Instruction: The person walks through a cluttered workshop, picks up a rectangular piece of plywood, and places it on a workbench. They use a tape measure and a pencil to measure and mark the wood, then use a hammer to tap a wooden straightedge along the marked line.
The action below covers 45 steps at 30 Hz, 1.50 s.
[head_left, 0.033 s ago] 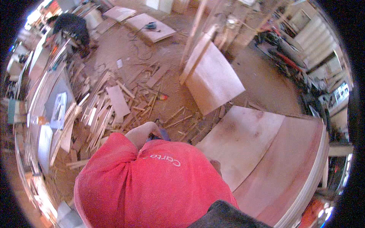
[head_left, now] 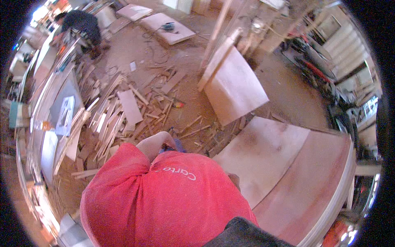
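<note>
Looking down, a red shirt (head_left: 164, 197) hides both hands; each grip cannot be told. Plywood sheets (head_left: 288, 164) lie stacked at three o'clock, offcuts (head_left: 123, 119) uncleared at ten.

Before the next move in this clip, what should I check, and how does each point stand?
1. Both hands in sight: not ok. The red shirt fills the lower view, and only a bare arm shows above it.
2. What is held: cannot tell. A small blue thing peeks out beside the arm.
3. Large pale plywood sheet lying flat with a bare top: ok.
4. Footing on the left: not ok. A pile of loose wood offcuts covers the floor there.
5. Person in dark clothes well away: ok, bent over at the far end of the room.
</note>
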Each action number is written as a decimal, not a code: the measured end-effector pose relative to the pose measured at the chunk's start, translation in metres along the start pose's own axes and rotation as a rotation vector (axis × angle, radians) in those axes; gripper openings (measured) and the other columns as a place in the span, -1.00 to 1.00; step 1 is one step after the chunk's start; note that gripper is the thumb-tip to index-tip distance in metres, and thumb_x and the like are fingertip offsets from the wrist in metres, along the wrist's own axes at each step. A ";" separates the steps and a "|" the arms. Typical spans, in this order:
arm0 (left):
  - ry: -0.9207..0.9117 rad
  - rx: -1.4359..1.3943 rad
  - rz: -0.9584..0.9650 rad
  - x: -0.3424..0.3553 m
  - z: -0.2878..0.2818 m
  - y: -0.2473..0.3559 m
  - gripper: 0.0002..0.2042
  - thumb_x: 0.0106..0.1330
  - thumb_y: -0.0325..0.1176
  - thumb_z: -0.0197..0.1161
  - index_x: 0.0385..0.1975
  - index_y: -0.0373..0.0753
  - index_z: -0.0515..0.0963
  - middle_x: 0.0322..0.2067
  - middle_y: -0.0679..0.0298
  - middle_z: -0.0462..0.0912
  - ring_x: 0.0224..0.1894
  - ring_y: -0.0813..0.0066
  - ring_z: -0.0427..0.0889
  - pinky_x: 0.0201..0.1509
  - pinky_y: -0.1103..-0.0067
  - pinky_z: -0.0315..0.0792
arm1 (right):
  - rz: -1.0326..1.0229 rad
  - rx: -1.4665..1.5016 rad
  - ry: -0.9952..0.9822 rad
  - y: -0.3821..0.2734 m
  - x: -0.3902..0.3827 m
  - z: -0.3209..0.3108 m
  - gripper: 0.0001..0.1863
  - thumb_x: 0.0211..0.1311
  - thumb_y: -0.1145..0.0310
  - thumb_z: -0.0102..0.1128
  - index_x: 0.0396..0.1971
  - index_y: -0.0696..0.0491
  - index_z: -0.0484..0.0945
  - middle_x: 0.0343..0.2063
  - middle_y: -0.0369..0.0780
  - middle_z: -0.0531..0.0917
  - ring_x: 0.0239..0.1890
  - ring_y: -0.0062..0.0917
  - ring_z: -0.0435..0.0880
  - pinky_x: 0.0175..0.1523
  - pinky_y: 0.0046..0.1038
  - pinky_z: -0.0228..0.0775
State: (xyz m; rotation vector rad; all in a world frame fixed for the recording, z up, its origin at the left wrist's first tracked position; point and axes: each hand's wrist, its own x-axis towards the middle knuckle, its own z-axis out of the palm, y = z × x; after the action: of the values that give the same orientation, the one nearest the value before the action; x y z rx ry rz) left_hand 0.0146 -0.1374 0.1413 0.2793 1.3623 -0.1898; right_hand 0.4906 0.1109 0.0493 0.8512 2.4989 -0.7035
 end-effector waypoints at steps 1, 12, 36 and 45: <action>0.012 -0.046 -0.021 -0.004 -0.007 -0.007 -0.44 0.25 0.14 0.21 0.15 -0.06 0.52 0.16 0.16 0.52 0.06 0.08 0.58 0.03 0.14 0.55 | -0.050 -0.065 0.007 -0.006 0.010 -0.002 -0.92 0.10 0.36 0.26 -0.53 -0.01 0.59 -0.55 -0.22 0.64 -0.58 -0.40 0.64 -0.48 -0.28 0.50; -0.093 -0.240 -0.134 -0.071 -0.092 -0.050 -0.31 0.22 0.16 0.25 0.31 -0.04 0.34 0.40 0.17 0.20 0.22 -0.08 0.45 0.08 -0.01 0.54 | 0.295 0.485 -0.049 -0.103 0.098 -0.029 -0.72 0.07 0.21 0.29 -0.26 0.05 0.70 -0.35 -0.17 0.73 -0.40 -0.25 0.70 -0.32 -0.19 0.53; 1.086 -0.420 0.090 0.086 -0.118 -0.302 -0.59 0.18 0.04 0.22 -0.30 -0.23 0.70 -0.24 -0.08 0.69 -0.16 -0.03 0.68 -0.10 0.24 0.57 | -0.279 -0.292 -0.417 -0.235 0.403 -0.145 -0.68 0.26 0.08 0.04 -0.22 -0.05 0.67 -0.27 -0.17 0.73 -0.29 -0.34 0.70 -0.20 -0.24 0.53; 1.219 -0.832 -0.085 0.096 -0.035 -0.266 -0.70 0.20 -0.08 0.14 -0.43 -0.17 0.68 -0.42 0.09 0.70 -0.41 0.11 0.68 -0.35 0.29 0.55 | -0.592 -0.280 -0.299 -0.297 0.652 -0.169 -0.69 0.28 0.08 0.03 -0.42 -0.05 0.64 -0.44 -0.28 0.66 -0.39 -0.45 0.62 -0.32 -0.33 0.47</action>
State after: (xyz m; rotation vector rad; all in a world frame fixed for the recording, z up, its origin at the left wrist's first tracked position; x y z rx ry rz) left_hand -0.0772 -0.3774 0.0181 -0.4611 2.5049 0.5814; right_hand -0.2143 0.2938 -0.0579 -0.1033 2.4844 -0.5789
